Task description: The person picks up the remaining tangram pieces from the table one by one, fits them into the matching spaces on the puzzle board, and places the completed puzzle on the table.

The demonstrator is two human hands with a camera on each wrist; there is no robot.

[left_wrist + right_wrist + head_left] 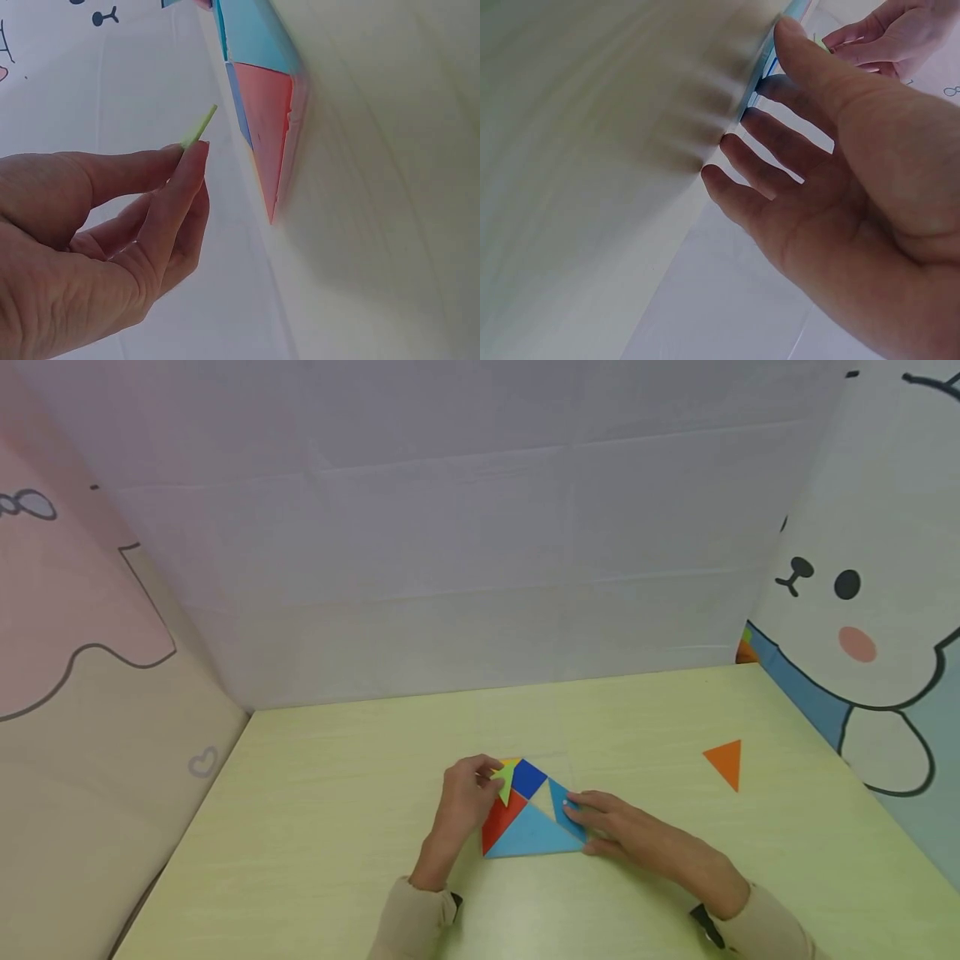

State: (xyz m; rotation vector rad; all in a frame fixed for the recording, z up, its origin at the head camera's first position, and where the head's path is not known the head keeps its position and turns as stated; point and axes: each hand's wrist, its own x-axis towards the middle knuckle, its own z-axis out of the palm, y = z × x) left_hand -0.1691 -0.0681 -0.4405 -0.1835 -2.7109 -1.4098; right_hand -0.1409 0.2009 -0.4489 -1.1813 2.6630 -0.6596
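My left hand (462,797) pinches a small green triangular tangram piece (199,124) between thumb and fingertips. It is held above the left side of a tangram on the table. Under it lie a red triangle (264,112) and a bit of yellow piece (510,762). A dark blue square (528,779) and a large light blue triangle (534,837) lie alongside. My right hand (633,828) spreads its fingers at the tangram's right side, fingertips on a narrow blue piece (558,799) and thumb at the lower right corner. A pale gap shows left of that piece.
An orange triangle (727,764) lies apart on the pale yellow table (315,827), toward the right. A white sheet (450,543) rises behind the table. Printed cartoon panels stand at the left (75,610) and right (885,543).
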